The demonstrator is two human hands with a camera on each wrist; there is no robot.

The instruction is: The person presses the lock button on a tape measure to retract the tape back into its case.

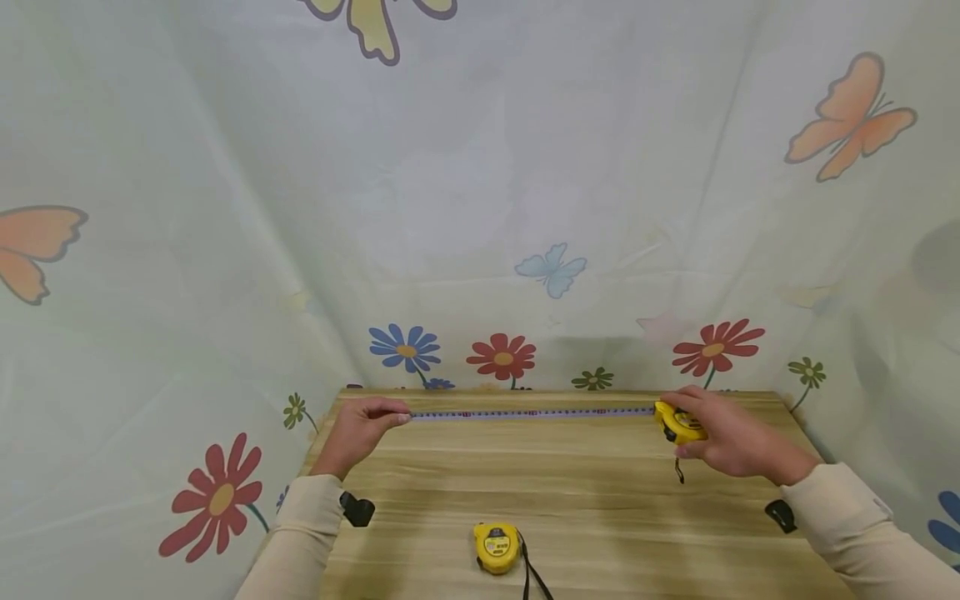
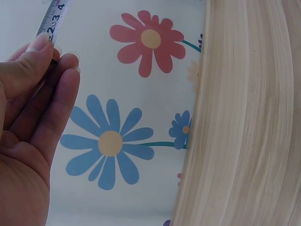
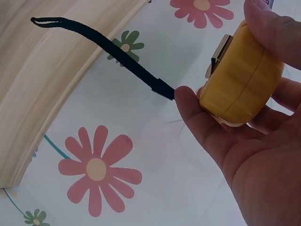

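In the head view a white measuring blade (image 1: 498, 414) stretches level between my two hands. My left hand (image 1: 363, 429) pinches its free end between thumb and fingers; the left wrist view shows the blade (image 2: 52, 21) with low numbers beside the thumb. The yellow tape measure (image 1: 678, 423) sits in the grip of my right hand (image 1: 731, 433). Seen from the right wrist, fingers and thumb wrap the yellow case (image 3: 244, 75), and a black wrist strap (image 3: 113, 52) dangles from it. A second yellow tape measure (image 1: 496, 547) lies on the table nearer to me.
The wood-grain table (image 1: 570, 500) ends at the back against a pale curtain (image 1: 480, 167) printed with flowers and butterflies, which also rises on both sides. A black strap (image 1: 531, 568) trails from the lying tape measure toward the front.
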